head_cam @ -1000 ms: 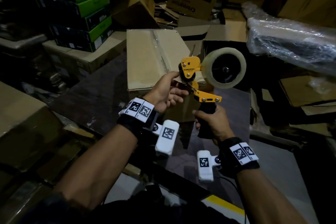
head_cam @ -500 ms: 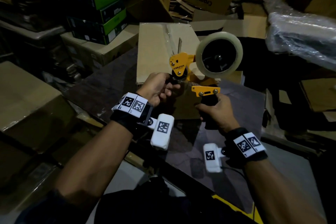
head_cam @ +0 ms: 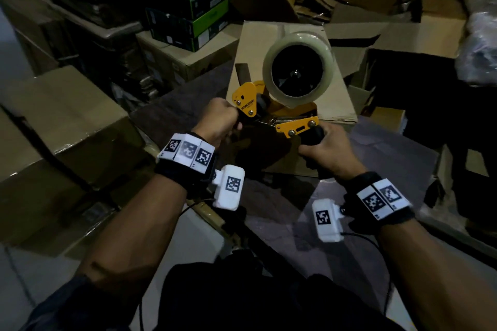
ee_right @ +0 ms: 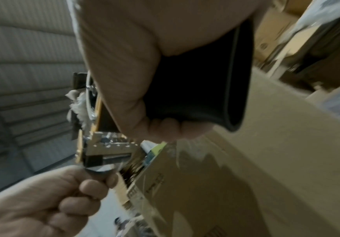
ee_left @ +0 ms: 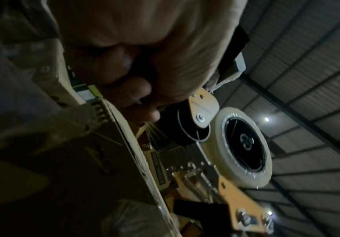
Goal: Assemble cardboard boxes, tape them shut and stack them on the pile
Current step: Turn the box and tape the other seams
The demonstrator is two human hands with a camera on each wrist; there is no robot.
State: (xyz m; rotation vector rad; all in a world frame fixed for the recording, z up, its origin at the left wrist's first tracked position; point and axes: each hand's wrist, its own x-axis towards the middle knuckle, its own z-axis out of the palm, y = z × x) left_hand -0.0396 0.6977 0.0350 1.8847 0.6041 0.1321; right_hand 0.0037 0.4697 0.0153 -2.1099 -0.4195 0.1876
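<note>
Right hand [head_cam: 329,154] is wrapped tight round the black handle of the tape dispenser [head_cam: 279,113], fingers fully curled. Left hand [head_cam: 219,122] is fisted at the yellow front end, fingertips pinching what looks like the free tape end [ee_right: 102,170] by the roller and blade; too blurry to be sure how much tape is out. Tape roll [head_cam: 297,71] sits upright on the dispenser, and looks well stocked.

The dispenser is held in the air just above the near edge of the cardboard box [head_cam: 336,105], not touching it as far as I can tell. The box stands on a dark table [head_cam: 376,158], top flaps closed, with a strip of tape seemingly already along the top seam.

My read of the step: freeing the tape lead before a run. Next move needs the lead stuck down on the box's near face, then the dispenser drawn across with steady pressure. Risk: the tape folding back on itself.

Room: dim warehouse, corrugated roof, a couple of ceiling lights. Green-and-black cartons [head_cam: 199,0] are stacked back left, brown boxes [head_cam: 67,126] on the left, and a plastic-wrapped bundle [head_cam: 481,43] on the right. More loose cardboard lies behind.
</note>
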